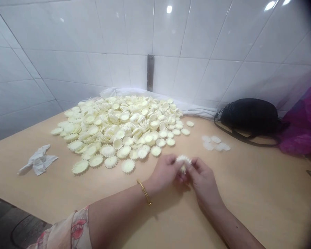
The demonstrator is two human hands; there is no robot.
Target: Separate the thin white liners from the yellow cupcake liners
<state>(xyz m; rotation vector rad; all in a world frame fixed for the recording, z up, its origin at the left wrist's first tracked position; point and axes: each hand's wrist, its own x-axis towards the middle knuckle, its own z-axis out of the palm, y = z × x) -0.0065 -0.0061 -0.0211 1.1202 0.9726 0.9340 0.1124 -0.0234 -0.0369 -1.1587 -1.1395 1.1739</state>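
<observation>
Between my two hands is a pale, scalloped-edged disc (184,159), held above the table. My left hand (166,173) pinches it from the left with the thumb across its face. From the other side my right hand (203,176) grips the same disc, thumb near its middle. The fingertips underneath are partly hidden. Just beyond my left hand spreads a large heap of cream-yellow scalloped discs (126,121), shallow and cup-like. Several thin whitish discs (215,142) lie apart, to the right of the heap.
A crumpled white tissue (40,160) lies on the wooden table (248,186) at left. A black bag (248,116) with a strap and a magenta plastic bag (300,121) stand at right. White cloth or plastic (197,110) runs along the tiled wall (119,31).
</observation>
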